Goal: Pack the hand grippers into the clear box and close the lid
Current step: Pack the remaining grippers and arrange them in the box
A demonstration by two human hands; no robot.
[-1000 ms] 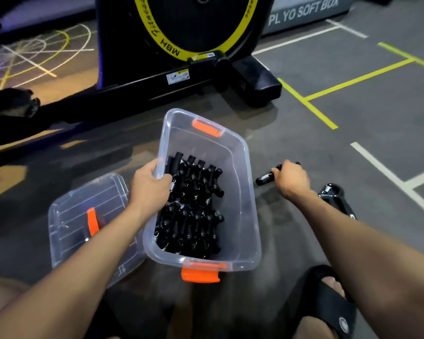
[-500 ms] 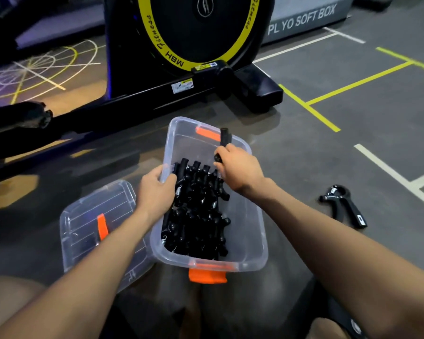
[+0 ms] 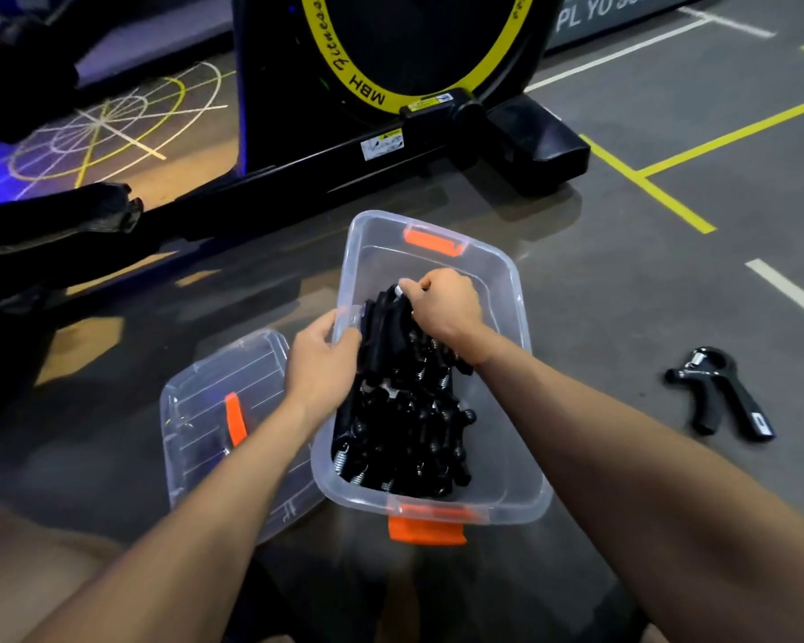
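Both hands at the clear box [image 3: 514, 327].
I see left hand [image 3: 319, 364] gripping its rim; right hand [image 3: 444, 306] pinching a hand gripper [image 3: 393, 317] above the pile; another gripper [image 3: 715, 394] lies on the floor.

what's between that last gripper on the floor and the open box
Nothing visible: only bare grey floor separates the loose hand gripper from the clear box, which is open; its lid lies on the far side.
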